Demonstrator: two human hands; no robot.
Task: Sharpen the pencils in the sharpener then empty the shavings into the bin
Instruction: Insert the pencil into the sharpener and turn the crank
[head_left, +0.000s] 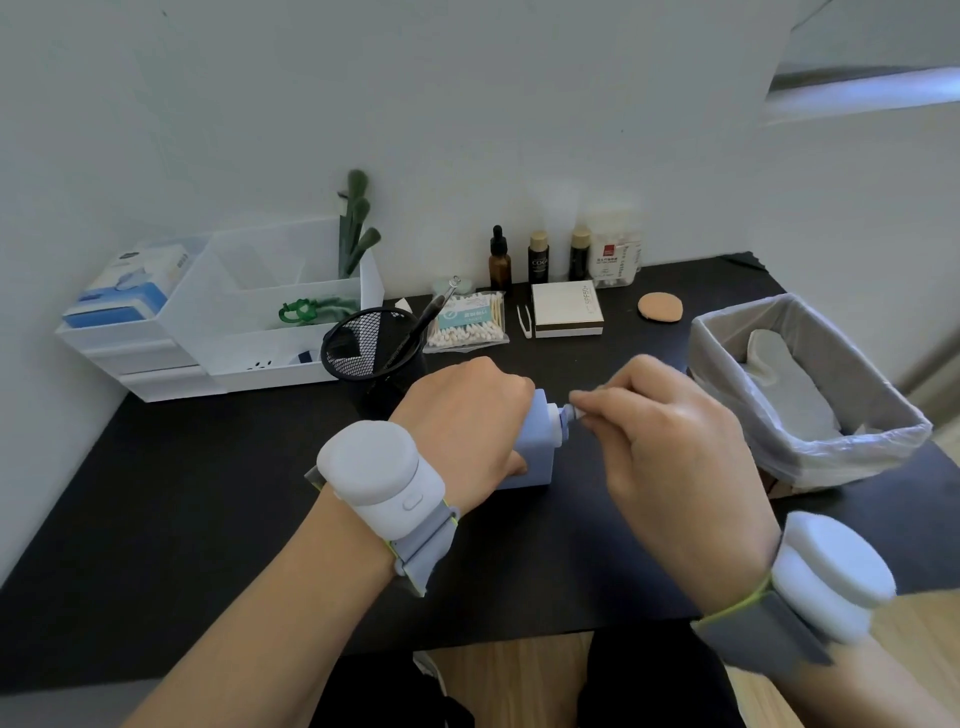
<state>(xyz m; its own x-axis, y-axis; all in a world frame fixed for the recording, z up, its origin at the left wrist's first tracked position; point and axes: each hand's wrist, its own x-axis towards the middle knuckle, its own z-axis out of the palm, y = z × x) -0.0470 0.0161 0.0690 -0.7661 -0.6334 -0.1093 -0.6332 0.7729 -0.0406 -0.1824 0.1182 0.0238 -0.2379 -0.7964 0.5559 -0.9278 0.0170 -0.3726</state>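
Observation:
A pale blue box-shaped sharpener (535, 441) stands on the black desk (208, 493) near the middle. My left hand (462, 415) is wrapped around its left side and top, holding it down. My right hand (665, 431) pinches a small pale handle or knob (566, 414) on the sharpener's right face; whether this is a crank or a pencil end I cannot tell. A black mesh pencil cup (363, 348) behind my left hand holds one dark pen or pencil (431, 317) leaning right. A fabric bin (800, 395) lined with clear plastic sits at the right desk edge.
White plastic drawers and an organiser (234, 322) with green brushes stand at the back left. Cotton swabs (467, 322), tweezers (524, 319), a white compact box (566, 309), small bottles (540, 257) and a tan puff (660, 306) line the back. Both wrists wear white bands.

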